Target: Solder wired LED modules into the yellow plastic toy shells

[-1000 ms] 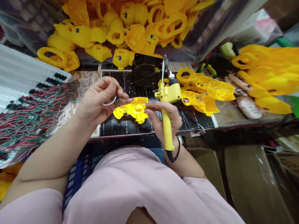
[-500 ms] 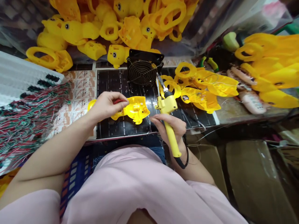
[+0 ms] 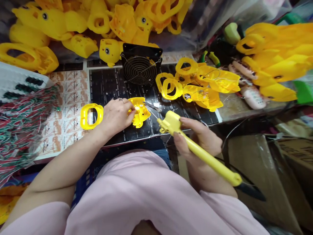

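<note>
My right hand (image 3: 198,137) is wrapped round a yellow soldering gun (image 3: 207,158), whose thin metal tip (image 3: 151,107) points left and reaches the right side of a yellow plastic toy shell (image 3: 140,112). The shell lies with its hollow inside up, showing posts and holes. My left hand (image 3: 118,112) is at the shell's left edge with thumb and fingers pinched together over it. Whatever the pinch holds is hidden behind the fingers. A yellow ring-shaped frame (image 3: 84,117) lies just left of that hand.
A black fan (image 3: 140,70) stands behind the shell. More yellow shells (image 3: 207,94) with wires lie to the right, and a heap of duck-like parts (image 3: 78,19) fills the back. Bundled red, green and white wires (image 3: 26,127) lie at left. Cardboard boxes (image 3: 249,169) are below right.
The soldering gun has tilted over, its tip swinging down from near the fan to the shell. My left hand, earlier raised with something red in its fingers, has lowered onto the shell. The view has shifted.
</note>
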The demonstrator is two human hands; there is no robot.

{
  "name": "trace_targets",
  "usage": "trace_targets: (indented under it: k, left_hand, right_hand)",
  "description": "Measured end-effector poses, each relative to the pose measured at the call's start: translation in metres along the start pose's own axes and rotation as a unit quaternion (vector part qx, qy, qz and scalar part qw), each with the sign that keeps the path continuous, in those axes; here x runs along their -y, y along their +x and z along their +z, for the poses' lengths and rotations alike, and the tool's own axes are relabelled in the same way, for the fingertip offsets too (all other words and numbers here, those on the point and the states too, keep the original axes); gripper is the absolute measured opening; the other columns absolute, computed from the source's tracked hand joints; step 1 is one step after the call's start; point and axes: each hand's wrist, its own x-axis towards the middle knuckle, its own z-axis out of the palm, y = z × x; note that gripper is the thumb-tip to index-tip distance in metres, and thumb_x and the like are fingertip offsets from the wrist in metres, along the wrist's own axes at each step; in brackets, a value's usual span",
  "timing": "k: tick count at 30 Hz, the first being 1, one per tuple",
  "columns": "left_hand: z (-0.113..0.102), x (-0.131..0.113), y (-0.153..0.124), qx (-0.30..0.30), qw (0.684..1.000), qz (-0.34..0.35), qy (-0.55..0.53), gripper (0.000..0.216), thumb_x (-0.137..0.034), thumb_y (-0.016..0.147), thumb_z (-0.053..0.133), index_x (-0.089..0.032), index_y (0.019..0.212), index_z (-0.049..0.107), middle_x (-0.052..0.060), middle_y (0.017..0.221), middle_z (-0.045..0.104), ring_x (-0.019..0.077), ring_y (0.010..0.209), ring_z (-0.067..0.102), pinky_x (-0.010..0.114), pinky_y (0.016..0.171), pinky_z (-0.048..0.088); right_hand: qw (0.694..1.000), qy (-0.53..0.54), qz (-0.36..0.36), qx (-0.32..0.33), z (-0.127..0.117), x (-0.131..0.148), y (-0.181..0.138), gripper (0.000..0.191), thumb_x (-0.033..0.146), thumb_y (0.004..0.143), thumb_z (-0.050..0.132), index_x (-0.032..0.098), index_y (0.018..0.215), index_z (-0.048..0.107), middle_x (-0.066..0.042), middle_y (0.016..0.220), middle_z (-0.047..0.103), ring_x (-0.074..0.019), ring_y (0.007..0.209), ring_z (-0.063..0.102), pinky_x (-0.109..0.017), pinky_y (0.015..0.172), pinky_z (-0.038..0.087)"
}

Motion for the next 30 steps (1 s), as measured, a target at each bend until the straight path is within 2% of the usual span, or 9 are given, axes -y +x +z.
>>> trace_targets:
  k: [4,9,13,18,23,30]
  left_hand:
    - [0.002,-0.002,0.002,0.024,0.999,-0.020,-0.007,0.020,-0.028,0.090,0.062,-0.019,0.093,0.080,0.012,0.103,0.079,0.0292,0.092,0.073,0.040,0.080,0.053]
    - [0.004,-0.001,0.001,0.009,1.000,-0.020,-0.014,0.022,-0.029,0.090,0.062,-0.019,0.092,0.081,0.013,0.102,0.079,0.0305,0.091,0.074,0.041,0.080,0.052]
    - [0.006,0.000,0.000,-0.004,0.999,-0.020,-0.024,0.021,-0.029,0.090,0.061,-0.020,0.090,0.081,0.012,0.100,0.079,0.0287,0.089,0.073,0.040,0.081,0.052]
    - [0.010,0.000,0.001,-0.006,1.000,-0.013,0.002,0.025,-0.030,0.091,0.060,-0.018,0.094,0.081,0.012,0.101,0.079,0.0295,0.089,0.074,0.041,0.081,0.052]
    - [0.010,-0.002,0.001,0.000,1.000,-0.018,0.025,0.025,-0.028,0.090,0.060,-0.016,0.096,0.081,0.013,0.102,0.079,0.0312,0.093,0.074,0.041,0.082,0.052]
    - [0.007,-0.004,0.002,0.017,0.999,-0.026,0.029,0.023,-0.027,0.091,0.062,-0.018,0.097,0.082,0.012,0.106,0.080,0.0301,0.096,0.074,0.040,0.083,0.053]
  right_hand:
    - [0.998,-0.009,-0.042,0.036,0.003,0.004,0.004,0.041,0.024,0.092,0.078,0.025,0.130,0.063,-0.003,0.094,0.080,-0.0178,0.070,0.076,-0.030,0.066,0.067]
    - [0.995,0.012,-0.098,0.018,0.013,0.002,0.002,0.020,0.025,0.091,0.079,0.025,0.106,0.066,0.001,0.078,0.077,-0.0158,0.063,0.074,-0.026,0.055,0.063]
    - [0.992,0.004,-0.122,0.022,0.017,0.003,0.003,0.015,0.024,0.092,0.078,0.024,0.091,0.063,0.003,0.074,0.075,-0.0124,0.061,0.073,-0.022,0.057,0.062]
    - [0.991,-0.005,-0.134,0.031,0.022,0.004,0.004,0.015,0.023,0.091,0.078,0.021,0.090,0.063,0.001,0.073,0.076,-0.0111,0.063,0.073,-0.019,0.063,0.062]
    - [0.988,-0.026,-0.144,0.039,0.019,0.008,0.006,0.013,0.020,0.094,0.073,0.021,0.087,0.062,0.001,0.072,0.075,-0.0114,0.062,0.072,-0.020,0.061,0.062]
    - [0.993,-0.043,-0.109,0.011,0.005,0.011,0.010,0.017,0.018,0.089,0.079,0.021,0.090,0.063,0.001,0.075,0.075,-0.0138,0.061,0.073,-0.023,0.057,0.062]
